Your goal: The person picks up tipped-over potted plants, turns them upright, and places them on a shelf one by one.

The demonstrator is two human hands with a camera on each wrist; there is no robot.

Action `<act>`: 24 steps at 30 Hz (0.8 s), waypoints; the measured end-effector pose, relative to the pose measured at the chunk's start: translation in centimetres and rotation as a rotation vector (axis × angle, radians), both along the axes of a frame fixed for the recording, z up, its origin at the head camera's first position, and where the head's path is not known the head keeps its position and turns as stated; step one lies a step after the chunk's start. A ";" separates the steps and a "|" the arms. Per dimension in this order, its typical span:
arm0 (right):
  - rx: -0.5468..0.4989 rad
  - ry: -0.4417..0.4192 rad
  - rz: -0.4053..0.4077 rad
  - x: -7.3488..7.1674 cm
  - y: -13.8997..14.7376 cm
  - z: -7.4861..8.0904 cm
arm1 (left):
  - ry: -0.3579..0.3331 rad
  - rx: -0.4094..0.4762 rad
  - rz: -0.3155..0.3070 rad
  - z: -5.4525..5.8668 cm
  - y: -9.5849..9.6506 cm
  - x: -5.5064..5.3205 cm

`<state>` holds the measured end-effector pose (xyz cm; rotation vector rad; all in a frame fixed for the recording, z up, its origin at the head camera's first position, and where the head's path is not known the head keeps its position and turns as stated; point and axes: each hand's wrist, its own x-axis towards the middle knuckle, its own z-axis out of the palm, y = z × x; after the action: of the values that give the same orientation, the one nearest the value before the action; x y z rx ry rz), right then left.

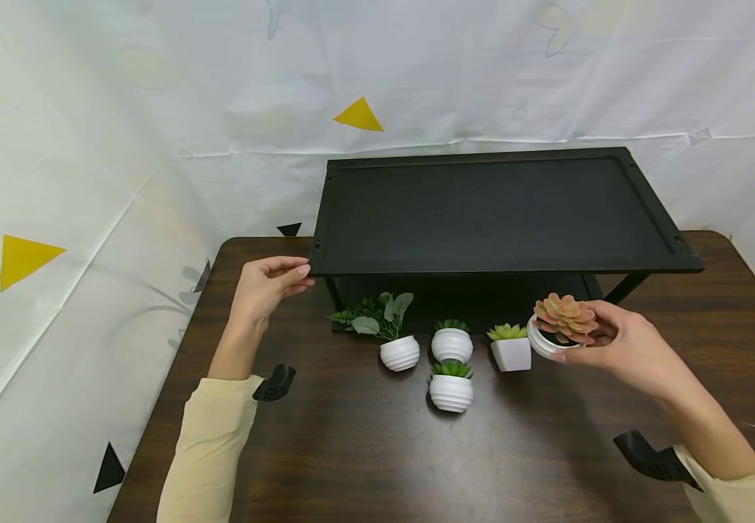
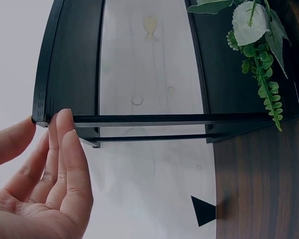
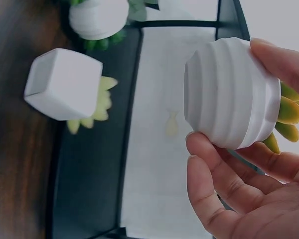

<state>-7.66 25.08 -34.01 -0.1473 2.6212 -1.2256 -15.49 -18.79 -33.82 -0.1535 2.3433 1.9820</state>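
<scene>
My right hand (image 1: 619,345) grips a round white ribbed pot (image 3: 231,94) holding an orange-pink succulent (image 1: 564,318), raised in front of the shelf's right part. My left hand (image 1: 271,287) pinches the front left corner of a black two-level shelf (image 1: 475,218), thumb on one side and fingertips on the other, as the left wrist view shows. Just left of the held pot stands a square white pot (image 1: 511,354) with a yellow-green succulent. The lower shelf board (image 2: 239,59) lies mostly hidden under the top board in the head view.
A white pot (image 1: 400,354) with trailing leaves stands front left of the shelf. Two round white pots with green succulents, a rear one (image 1: 452,344) and a front one (image 1: 451,394), line up mid-table. The dark wooden table (image 1: 364,457) meets white sheeting (image 1: 253,87) behind.
</scene>
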 end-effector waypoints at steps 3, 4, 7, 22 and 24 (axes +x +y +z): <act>-0.001 0.007 0.009 -0.3 -0.3 0.6 | -0.002 -0.005 0.003 0.1 0.0 0.0; 0.001 0.010 0.010 -0.4 -0.5 0.8 | -0.003 -0.004 0.004 0.1 0.0 0.0; 0.010 0.029 0.010 -0.6 -0.9 1.3 | -0.004 -0.003 0.006 0.1 0.1 0.0; -0.004 0.063 0.047 -1.4 -2.4 3.8 | 0.011 -0.013 0.003 0.1 0.1 0.0; -0.004 0.064 0.051 -1.4 -2.6 4.1 | 0.008 -0.014 0.003 0.1 0.1 0.0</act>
<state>-9.08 22.52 -29.92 -0.2568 2.6522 -1.2289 -15.51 -18.65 -33.71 -0.1505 2.3640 1.9715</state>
